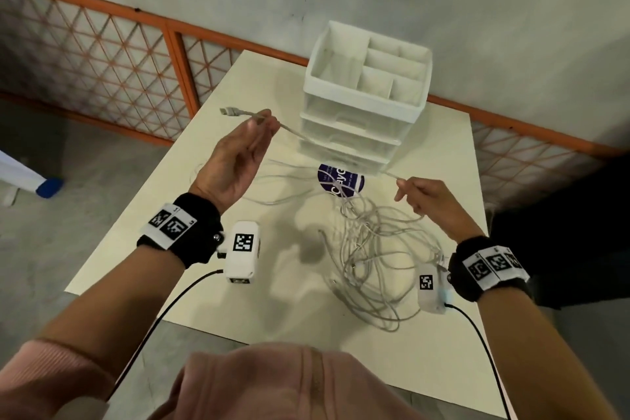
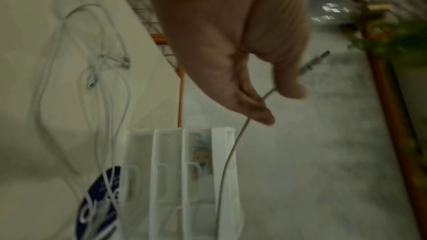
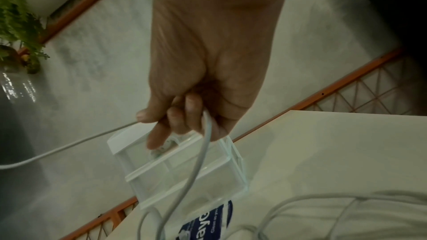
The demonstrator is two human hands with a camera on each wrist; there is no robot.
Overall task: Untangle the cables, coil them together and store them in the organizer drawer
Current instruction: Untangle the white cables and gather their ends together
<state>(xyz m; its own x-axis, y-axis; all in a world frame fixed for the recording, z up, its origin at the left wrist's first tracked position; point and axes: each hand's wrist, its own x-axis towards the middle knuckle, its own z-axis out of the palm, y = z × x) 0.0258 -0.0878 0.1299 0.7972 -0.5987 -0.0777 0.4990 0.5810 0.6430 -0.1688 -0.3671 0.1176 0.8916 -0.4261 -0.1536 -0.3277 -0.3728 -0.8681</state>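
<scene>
While one cable (image 1: 327, 147) is drawn taut between the two hands, the rest of the cables (image 1: 378, 256) are left in a loose tangle on the bench (image 1: 191, 215), in front of the organizer (image 1: 366, 89). The cable is pinched near its plug end (image 1: 229, 111) by the left hand (image 1: 235, 160), between thumb and fingertips, the other fingers kept fairly straight. Further along, it is gripped by the right hand (image 1: 428, 199), whose fingers (image 3: 177, 119) are curled round it. Held apart like this, the strand is probably being straightened and traced (so that it can be freed from the heap). A round blue label (image 1: 341, 179) lies at the organizer's foot, crossed by strands. The organizer's drawers appear closed, so storage is judged to be some way off; untangling is barely begun.
</scene>
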